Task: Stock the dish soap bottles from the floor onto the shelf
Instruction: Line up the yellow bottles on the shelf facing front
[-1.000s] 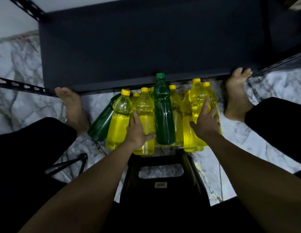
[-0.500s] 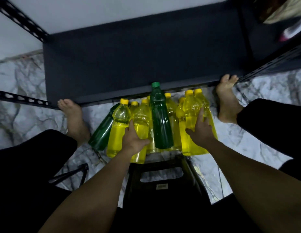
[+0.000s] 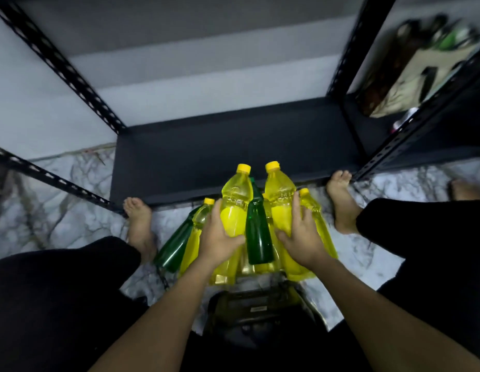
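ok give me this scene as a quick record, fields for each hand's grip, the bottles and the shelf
left hand grip: holds left yellow bottle
right hand grip: holds right yellow bottle
upright green bottle: between the two held ones
leaning green bottle: tilted, left of the cluster
shelf: dark board, no bottle on it yet
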A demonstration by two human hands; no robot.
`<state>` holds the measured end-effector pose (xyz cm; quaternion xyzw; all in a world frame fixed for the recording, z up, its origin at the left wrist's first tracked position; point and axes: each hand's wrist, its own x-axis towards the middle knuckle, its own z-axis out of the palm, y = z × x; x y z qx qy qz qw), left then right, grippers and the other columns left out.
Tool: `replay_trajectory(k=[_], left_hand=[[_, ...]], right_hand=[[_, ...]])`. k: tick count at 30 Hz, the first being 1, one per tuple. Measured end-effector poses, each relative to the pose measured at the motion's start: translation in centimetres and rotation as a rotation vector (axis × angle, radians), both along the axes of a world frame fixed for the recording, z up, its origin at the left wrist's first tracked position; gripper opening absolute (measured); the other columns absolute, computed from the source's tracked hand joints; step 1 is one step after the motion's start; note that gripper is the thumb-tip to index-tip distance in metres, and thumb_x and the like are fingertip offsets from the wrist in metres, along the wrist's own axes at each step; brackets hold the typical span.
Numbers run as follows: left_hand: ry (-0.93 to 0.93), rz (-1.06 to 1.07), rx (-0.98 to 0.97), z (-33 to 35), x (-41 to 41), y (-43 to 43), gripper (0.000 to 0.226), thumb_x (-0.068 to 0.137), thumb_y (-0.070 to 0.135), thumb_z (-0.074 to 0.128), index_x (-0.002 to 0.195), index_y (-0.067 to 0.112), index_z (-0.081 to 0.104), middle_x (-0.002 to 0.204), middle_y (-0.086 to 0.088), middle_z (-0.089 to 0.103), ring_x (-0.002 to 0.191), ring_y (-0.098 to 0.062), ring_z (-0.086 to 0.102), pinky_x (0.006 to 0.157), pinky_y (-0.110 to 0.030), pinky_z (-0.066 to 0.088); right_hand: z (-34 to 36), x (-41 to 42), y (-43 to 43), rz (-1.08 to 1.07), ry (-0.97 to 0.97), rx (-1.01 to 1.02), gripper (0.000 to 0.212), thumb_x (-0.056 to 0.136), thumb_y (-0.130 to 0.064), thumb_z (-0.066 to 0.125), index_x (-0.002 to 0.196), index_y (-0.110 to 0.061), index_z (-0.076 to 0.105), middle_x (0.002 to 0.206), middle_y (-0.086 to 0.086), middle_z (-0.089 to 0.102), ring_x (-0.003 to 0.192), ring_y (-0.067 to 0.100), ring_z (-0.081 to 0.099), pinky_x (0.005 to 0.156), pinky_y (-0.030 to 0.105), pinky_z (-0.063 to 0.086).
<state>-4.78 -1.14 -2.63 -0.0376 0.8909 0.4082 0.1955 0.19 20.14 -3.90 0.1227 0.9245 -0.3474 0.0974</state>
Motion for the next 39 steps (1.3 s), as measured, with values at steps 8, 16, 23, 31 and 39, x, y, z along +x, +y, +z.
replay_trajectory(k=[8,16,23,31,39], left_hand=[[0.427,-0.050,0.153,12.7,-0.6,2.3,0.114,0.063,0.019,0.083,0.156,0.034,0.018,0.151,0.004,0.034,0.138,-0.014,0.036,0.110,-0.037,0.038],[0.818,-0.114,0.268,26.0,-0.2,4.2,0.113,0.068,0.012,0.083,0.155,0.037,0.016,0.150,0.018,0.032,0.139,0.000,0.033,0.107,-0.018,0.031],[1.161,-0.136,0.298,34.9,-1.8,7.0,0.110,0.073,0.023,0.082,0.158,0.029,0.012,0.148,0.012,0.030,0.141,-0.006,0.034,0.112,-0.030,0.039],[1.278,-0.124,0.314,42.2,-6.8,9.6,0.112,0.076,0.029,0.077,0.157,0.041,0.001,0.148,0.020,0.027,0.143,-0.005,0.029,0.115,-0.049,0.036],[1.206,-0.041,0.329,44.5,-13.9,12.5,0.116,0.080,0.024,0.076,0.157,0.041,-0.008,0.146,0.019,0.024,0.133,0.007,0.019,0.117,-0.035,0.027]], right_hand=[[12.6,0.0,1.2,0.042,0.437,0.003,0.099,0.096,-0.042,0.057,0.153,-0.032,-0.024,0.154,0.010,0.020,0.142,0.029,0.029,0.110,0.032,0.028],[27.1,-0.1,1.7,0.007,0.886,-0.192,0.098,0.094,-0.034,0.064,0.155,-0.033,-0.013,0.154,-0.003,0.022,0.138,-0.012,0.023,0.107,0.003,0.020],[37.8,-4.3,3.3,-0.029,1.145,-0.163,0.103,0.090,-0.033,0.070,0.158,-0.023,-0.007,0.148,-0.002,0.029,0.137,-0.003,0.032,0.107,0.005,0.024],[43.9,-10.4,5.5,-0.028,1.276,-0.163,0.103,0.089,-0.033,0.071,0.158,-0.029,-0.006,0.147,-0.016,0.020,0.131,-0.024,0.015,0.102,-0.004,0.015],[44.3,-17.5,8.3,-0.137,1.256,-0.106,0.104,0.089,-0.032,0.071,0.157,-0.033,-0.008,0.149,-0.001,0.027,0.136,0.012,0.033,0.102,0.021,0.029]])
